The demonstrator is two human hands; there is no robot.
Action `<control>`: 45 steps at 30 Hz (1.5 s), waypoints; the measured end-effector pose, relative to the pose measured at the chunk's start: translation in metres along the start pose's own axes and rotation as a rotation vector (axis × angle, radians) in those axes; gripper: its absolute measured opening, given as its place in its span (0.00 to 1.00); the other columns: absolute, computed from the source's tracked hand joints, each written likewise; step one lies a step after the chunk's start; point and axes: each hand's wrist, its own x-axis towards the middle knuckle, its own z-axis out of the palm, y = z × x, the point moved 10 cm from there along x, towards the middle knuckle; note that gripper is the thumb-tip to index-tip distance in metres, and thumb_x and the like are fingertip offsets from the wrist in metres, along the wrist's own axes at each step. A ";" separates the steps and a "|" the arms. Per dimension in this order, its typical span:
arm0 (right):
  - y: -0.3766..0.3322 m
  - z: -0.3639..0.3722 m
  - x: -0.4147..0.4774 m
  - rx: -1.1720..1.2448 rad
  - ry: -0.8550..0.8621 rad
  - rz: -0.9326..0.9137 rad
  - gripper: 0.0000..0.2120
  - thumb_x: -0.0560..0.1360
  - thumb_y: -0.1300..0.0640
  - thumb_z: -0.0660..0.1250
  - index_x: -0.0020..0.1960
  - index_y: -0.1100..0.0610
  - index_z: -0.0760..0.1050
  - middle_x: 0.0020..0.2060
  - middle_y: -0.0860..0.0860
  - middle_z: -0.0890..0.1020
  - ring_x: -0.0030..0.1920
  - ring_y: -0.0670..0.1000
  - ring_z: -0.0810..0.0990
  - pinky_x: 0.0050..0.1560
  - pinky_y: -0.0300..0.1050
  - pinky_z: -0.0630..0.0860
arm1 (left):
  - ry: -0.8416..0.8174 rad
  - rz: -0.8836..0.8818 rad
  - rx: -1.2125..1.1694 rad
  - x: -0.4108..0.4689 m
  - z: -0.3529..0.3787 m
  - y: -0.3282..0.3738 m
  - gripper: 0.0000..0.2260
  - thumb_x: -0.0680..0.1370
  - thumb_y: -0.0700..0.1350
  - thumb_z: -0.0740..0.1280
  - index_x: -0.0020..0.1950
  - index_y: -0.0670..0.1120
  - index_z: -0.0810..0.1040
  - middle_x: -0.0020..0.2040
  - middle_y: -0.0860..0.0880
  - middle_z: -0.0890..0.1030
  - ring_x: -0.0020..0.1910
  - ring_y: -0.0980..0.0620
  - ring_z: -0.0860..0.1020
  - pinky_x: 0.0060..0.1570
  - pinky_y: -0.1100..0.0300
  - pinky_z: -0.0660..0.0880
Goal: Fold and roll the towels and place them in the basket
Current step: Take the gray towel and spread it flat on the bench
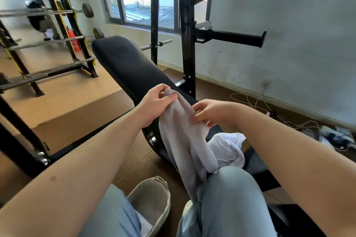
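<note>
Left hand [154, 102]: upper corner of grey towel [179, 134] pinched between thumb and curled fingers. Right hand [210, 113]: towel edge pinched lower down, fingers bent. Black bench pad [131, 67] seen behind hands. Grey towel held raised, draped down between knees. White towel [225, 150] seen crumpled on bench seat, just beside grey towel.

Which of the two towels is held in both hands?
The grey towel, pinched by the left hand and right hand; the white towel lies bunched on the bench, unheld.
</note>
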 end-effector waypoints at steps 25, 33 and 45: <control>-0.068 -0.126 -0.091 -0.313 0.840 -0.110 0.08 0.84 0.58 0.64 0.57 0.57 0.81 0.40 0.55 0.84 0.36 0.55 0.85 0.38 0.49 0.83 | 0.577 0.068 0.437 -0.050 -0.153 0.072 0.12 0.77 0.55 0.73 0.42 0.48 0.79 0.38 0.50 0.82 0.37 0.53 0.79 0.38 0.58 0.73; -0.132 -0.147 -0.111 0.162 0.993 -0.306 0.13 0.83 0.63 0.62 0.46 0.47 0.76 0.51 0.55 0.82 0.47 0.59 0.87 0.45 0.53 0.86 | 0.668 0.100 -0.165 -0.045 -0.169 0.105 0.06 0.81 0.46 0.69 0.49 0.50 0.72 0.48 0.47 0.84 0.36 0.53 0.86 0.27 0.62 0.71; -0.167 -0.211 -0.134 0.360 1.198 -0.398 0.14 0.78 0.67 0.65 0.46 0.50 0.83 0.50 0.54 0.84 0.44 0.56 0.86 0.39 0.49 0.86 | 0.560 0.229 -0.407 -0.013 -0.149 0.154 0.06 0.85 0.46 0.62 0.60 0.50 0.68 0.59 0.42 0.77 0.46 0.46 0.87 0.50 0.47 0.84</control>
